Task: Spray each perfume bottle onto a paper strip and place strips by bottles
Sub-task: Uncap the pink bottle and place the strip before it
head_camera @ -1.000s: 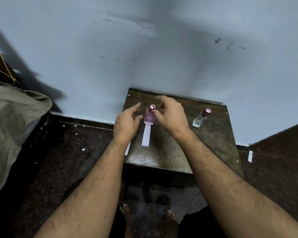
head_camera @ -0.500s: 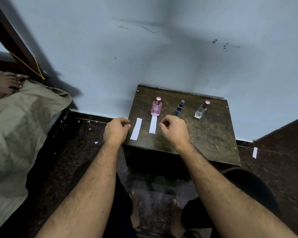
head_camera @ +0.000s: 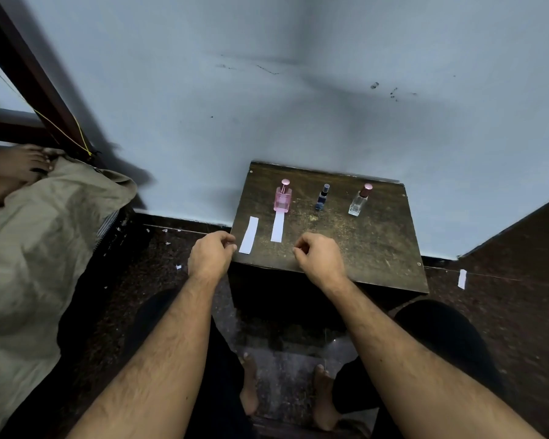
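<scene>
My left hand [head_camera: 210, 255] and right hand [head_camera: 320, 258] hover loosely curled, holding nothing. Between them lie two paper strips [head_camera: 248, 235], one [head_camera: 277, 228] touching the pink bottle [head_camera: 282, 196]. Beyond my right hand: blue bottle [head_camera: 322, 198], clear bottle [head_camera: 358, 200].

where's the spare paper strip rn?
Head view: spare paper strip lies flat at the table's front-left corner, left of the strip under the pink bottle, just right of the left hand.
</scene>
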Tool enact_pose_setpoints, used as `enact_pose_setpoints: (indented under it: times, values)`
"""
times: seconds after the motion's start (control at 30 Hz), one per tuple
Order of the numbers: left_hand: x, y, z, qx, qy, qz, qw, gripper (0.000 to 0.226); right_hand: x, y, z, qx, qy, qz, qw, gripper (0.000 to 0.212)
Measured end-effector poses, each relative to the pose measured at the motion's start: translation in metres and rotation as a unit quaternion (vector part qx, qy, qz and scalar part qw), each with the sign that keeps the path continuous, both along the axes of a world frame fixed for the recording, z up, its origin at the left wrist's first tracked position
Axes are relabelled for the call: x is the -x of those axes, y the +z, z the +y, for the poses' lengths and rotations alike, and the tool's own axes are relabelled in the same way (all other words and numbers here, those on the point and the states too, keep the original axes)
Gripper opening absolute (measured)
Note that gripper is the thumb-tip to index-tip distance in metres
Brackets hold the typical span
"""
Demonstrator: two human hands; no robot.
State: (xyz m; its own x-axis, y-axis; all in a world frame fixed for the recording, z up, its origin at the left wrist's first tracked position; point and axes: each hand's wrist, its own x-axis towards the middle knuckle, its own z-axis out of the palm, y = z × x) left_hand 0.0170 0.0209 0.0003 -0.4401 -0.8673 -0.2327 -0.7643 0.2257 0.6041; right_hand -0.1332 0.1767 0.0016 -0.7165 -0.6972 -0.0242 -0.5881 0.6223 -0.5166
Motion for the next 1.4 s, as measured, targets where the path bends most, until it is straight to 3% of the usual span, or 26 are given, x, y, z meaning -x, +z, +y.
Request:
enact_pose_setpoints:
  times: [0.37, 0.7, 1.27, 1.4]
  values:
    - [0.014, -0.008, -0.004, -0.012, 0.023, -0.054, 0.998, 0.019, -0.018, -0.012, -0.062, -0.011, 0.086, -0.011, 0.996, 0.012]
    - [0.019, -0.016, -0.015, -0.028, 0.019, -0.058, 0.998, 0.017, -0.015, -0.031, -0.098, -0.109, 0.154, 0.036, 0.981, 0.03]
    - [0.028, -0.016, -0.015, -0.033, 0.013, -0.072, 0.997, 0.017, -0.009, -0.041, -0.104, -0.091, 0.133, 0.01, 0.987, 0.018]
    - [0.028, -0.015, -0.014, -0.03, 0.011, -0.073, 0.997, 0.018, -0.008, -0.041, -0.102, -0.102, 0.143, 0.016, 0.984, 0.027]
